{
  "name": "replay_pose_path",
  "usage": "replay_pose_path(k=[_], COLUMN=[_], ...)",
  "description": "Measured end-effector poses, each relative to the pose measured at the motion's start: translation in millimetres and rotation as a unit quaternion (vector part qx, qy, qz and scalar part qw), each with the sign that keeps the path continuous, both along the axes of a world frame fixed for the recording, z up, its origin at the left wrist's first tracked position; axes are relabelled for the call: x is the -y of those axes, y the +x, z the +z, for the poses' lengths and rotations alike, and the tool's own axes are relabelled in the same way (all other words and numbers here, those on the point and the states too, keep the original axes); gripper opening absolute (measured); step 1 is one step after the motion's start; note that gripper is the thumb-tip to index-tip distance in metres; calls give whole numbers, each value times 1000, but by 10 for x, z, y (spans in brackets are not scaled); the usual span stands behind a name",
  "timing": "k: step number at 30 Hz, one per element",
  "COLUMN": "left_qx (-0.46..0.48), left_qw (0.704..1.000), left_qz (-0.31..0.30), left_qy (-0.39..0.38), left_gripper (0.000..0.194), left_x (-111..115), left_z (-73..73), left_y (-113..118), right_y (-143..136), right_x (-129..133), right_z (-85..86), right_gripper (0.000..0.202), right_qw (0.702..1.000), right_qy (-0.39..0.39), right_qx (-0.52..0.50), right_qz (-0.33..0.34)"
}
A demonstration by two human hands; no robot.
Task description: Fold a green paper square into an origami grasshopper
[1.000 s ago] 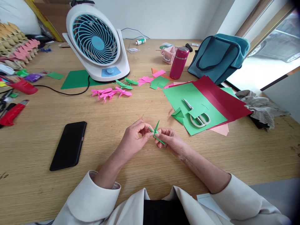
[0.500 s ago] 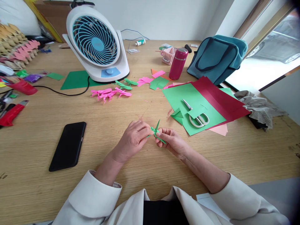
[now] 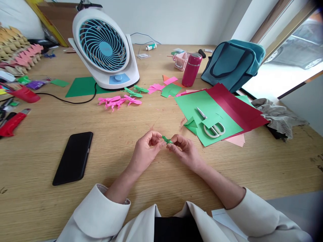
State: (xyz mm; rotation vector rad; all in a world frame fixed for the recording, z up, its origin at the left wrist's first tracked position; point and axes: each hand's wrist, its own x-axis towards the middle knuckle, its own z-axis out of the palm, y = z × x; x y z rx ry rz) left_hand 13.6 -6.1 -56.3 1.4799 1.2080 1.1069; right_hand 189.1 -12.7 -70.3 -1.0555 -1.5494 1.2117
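A small folded green paper piece (image 3: 167, 139) is pinched between both hands above the wooden table. My left hand (image 3: 147, 148) is closed on its left side, thumb and fingertips together. My right hand (image 3: 185, 151) grips the right side, with its thumb turned inward. Much of the paper is covered by my fingers. Beyond the hands lie folded pink paper figures (image 3: 117, 102) and a few folded green ones (image 3: 133, 92). To the right, scissors (image 3: 212, 125) rest on a green sheet (image 3: 193, 105), partly under a small green scrap, beside a folded green piece (image 3: 191, 125).
A black phone (image 3: 73, 158) lies at the left. Behind stands a white fan (image 3: 103, 47), its cable running left. A magenta bottle (image 3: 191, 70), a teal bag (image 3: 230, 65) and red sheets (image 3: 234, 106) are at the right. Red-handled tools (image 3: 13, 123) lie at the left edge.
The green paper has turned in my fingers; its upright and lower points no longer show. My left hand has rolled so its thumb faces me, and my right fingers have curled over the paper.
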Motion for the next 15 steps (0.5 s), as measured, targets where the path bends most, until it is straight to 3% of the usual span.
replay_pose_path(k=[4,10,15], left_qx=[23,-114,-149], left_qw=[998,988,979], left_qz=[-45,-17,-4], left_qy=[-38,104,141], left_gripper=[15,12,18], left_x=[-21,14,24], left_z=[14,103,117], left_y=[-29,-23,-35], right_y=[-12,-55,-44], right_x=[5,-7,-19], right_z=[-44,-63,-7], right_gripper=[28,30,30], right_qw=[1000,991,982], right_qy=[-6,-81,-102], right_qx=[9,-104,-144], right_qz=[1,36,63])
